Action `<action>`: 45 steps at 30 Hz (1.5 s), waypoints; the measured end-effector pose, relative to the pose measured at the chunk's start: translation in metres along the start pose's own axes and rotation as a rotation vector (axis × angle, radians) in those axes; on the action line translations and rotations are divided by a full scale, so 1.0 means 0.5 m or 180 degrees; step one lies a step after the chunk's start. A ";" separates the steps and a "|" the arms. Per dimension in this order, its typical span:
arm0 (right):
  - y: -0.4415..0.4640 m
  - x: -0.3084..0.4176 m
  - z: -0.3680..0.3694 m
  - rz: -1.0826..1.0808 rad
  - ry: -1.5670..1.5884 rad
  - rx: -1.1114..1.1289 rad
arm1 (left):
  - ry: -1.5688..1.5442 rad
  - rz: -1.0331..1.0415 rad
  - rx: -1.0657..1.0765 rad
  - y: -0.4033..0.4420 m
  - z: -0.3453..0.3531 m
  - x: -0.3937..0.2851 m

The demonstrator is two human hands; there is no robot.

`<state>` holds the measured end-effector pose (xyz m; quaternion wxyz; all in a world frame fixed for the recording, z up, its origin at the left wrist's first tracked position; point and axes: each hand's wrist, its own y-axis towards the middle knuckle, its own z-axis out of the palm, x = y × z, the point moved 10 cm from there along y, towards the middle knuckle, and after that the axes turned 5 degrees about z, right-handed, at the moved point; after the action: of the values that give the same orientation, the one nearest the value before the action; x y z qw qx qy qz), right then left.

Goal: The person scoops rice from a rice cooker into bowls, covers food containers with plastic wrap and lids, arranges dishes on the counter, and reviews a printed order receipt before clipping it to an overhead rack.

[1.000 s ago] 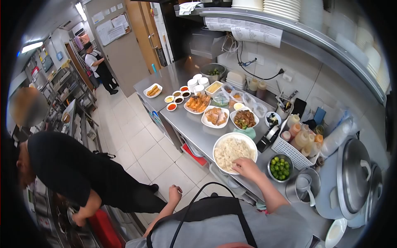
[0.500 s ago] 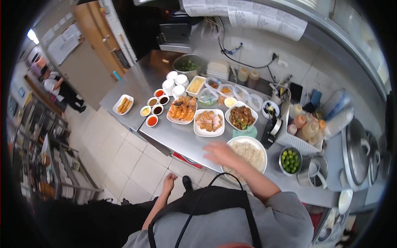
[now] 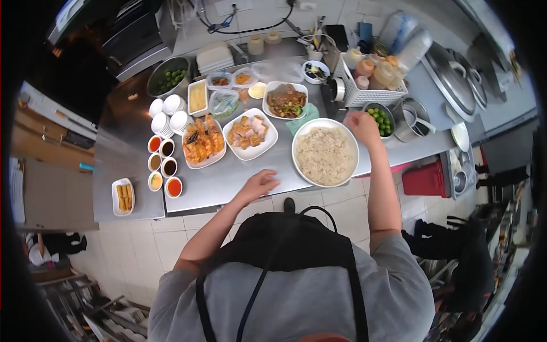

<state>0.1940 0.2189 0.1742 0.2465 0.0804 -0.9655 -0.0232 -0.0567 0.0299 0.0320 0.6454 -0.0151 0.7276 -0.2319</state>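
Observation:
My left hand [image 3: 259, 187] hovers at the counter's front edge, below the white dish of chopped meat pieces [image 3: 250, 135]. Its fingers are loosely bent and apart, with nothing in them. Between my two hands stands a large white bowl of rice [image 3: 325, 153]. My right hand [image 3: 361, 126] is just beyond the rice bowl's right rim, next to a metal bowl of small green citrus fruits [image 3: 380, 118]. Its fingers look slightly curled and apart, and I see nothing held. Whether it touches either bowl is unclear. A green cloth [image 3: 305, 118] lies behind the rice bowl.
Shrimp dish [image 3: 203, 145], meat-and-vegetable dish [image 3: 286, 101], sauce cups [image 3: 169, 166] and a plate of rolls [image 3: 123, 197] stand leftward. A white basket of bottles [image 3: 376, 94], metal pots [image 3: 411, 122] and large lids [image 3: 450, 74] are right. People stand behind on both sides.
My view has turned rightward. My right hand has moved from over the rice bowl's left side to its right, beside the citrus fruits. My left hand has risen to the counter edge, its fingers loosening.

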 end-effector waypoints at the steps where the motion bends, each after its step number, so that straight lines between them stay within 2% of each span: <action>1: -0.007 -0.016 0.007 0.0045 -0.0021 -0.0034 | 0.0011 0.0018 0.0057 0.025 0.022 -0.002; 4: -0.004 -0.022 0.061 -0.0192 0.0042 -0.0001 | -0.0497 -0.0266 0.0194 0.113 0.083 0.016; 6: 0.021 -0.020 0.114 -0.0173 -0.0054 0.0073 | -0.1387 -0.0638 0.0022 0.161 0.099 0.033; 11: 0.081 -0.003 0.180 -0.0193 -0.0231 0.0208 | -0.1266 -0.0595 0.0097 0.204 0.102 0.011; 15: 0.092 0.002 0.135 -0.0168 0.0192 0.0124 | -0.1279 -0.0604 0.0237 0.202 0.107 0.009; 20: 0.087 -0.061 0.085 -0.0013 0.0385 0.0115 | -0.1028 -0.0680 0.0172 0.207 0.103 0.006; 24: 0.119 -0.007 0.160 -0.0452 0.0378 0.0322 | -0.0979 -0.0660 0.0091 0.207 0.098 0.006; 27: 0.168 0.007 0.289 -0.0396 0.0081 0.0485 | -0.0942 -0.0665 0.0022 0.206 0.103 0.008; 29: 0.180 -0.020 0.364 0.0002 -0.0708 0.0811 | -0.0940 -0.0679 -0.0011 0.201 0.110 0.014; 30: 0.169 -0.013 0.363 -0.0017 -0.0940 0.0958 | -0.0996 -0.0617 -0.0067 0.198 0.113 0.015; 35: 0.174 0.000 0.307 0.0149 -0.1241 0.0829 | -0.0891 -0.0518 -0.0081 0.207 0.110 -0.001; 39: 0.157 0.007 0.241 0.0019 -0.1054 0.0679 | -0.0130 -0.0400 -0.0341 0.275 0.054 -0.025; 40: 0.141 -0.004 0.198 0.0091 -0.1074 0.0658 | 0.0253 -0.0280 -0.0519 0.287 0.035 -0.041; 41: 0.121 0.000 0.138 -0.0091 -0.0376 0.0524 | 0.0267 -0.0272 -0.0432 0.298 0.038 -0.040; 42: 0.103 0.004 0.065 -0.0280 0.0317 0.0363 | 0.0615 -0.0021 -0.0672 0.310 0.017 -0.054; 43: 0.086 -0.021 -0.003 -0.0132 0.0675 0.0326 | 0.0952 0.0230 -0.0919 0.315 0.001 -0.066; 45: 0.085 -0.150 -0.115 0.0170 0.0325 -0.0173 | 0.0879 0.0294 -0.1013 0.317 -0.003 -0.050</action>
<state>0.2802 0.2730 0.1929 0.2981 0.0490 -0.9525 -0.0387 -0.0102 0.1799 -0.0013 0.5390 -0.0517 0.8365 -0.0842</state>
